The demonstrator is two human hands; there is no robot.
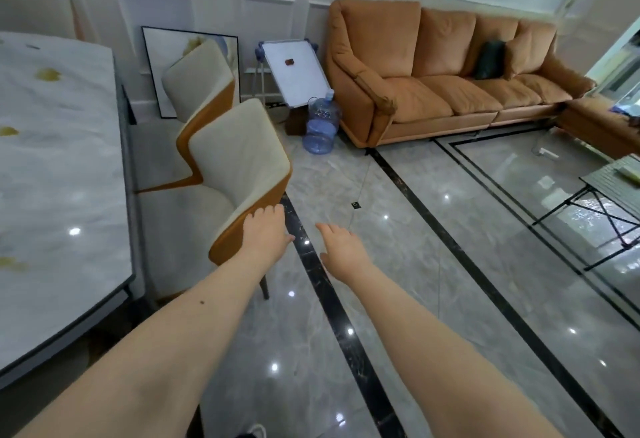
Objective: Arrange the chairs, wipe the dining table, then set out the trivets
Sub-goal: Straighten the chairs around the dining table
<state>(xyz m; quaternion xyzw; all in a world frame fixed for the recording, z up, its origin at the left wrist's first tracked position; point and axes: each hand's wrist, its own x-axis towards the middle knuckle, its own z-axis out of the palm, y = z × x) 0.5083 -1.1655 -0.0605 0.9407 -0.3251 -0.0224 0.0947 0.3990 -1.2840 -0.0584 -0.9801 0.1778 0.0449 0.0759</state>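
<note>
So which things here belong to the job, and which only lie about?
For the job: near chair, far chair, dining table, left hand on the near chair's back.
Lying about: sofa, water bottle, whiteboard.

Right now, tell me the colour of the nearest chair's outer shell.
Orange shell, with cream upholstery; the head view shows it.

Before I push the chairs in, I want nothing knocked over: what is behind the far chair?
Behind the far chair, a framed picture leans against the wall. The chair covers its middle and lower right.
</note>
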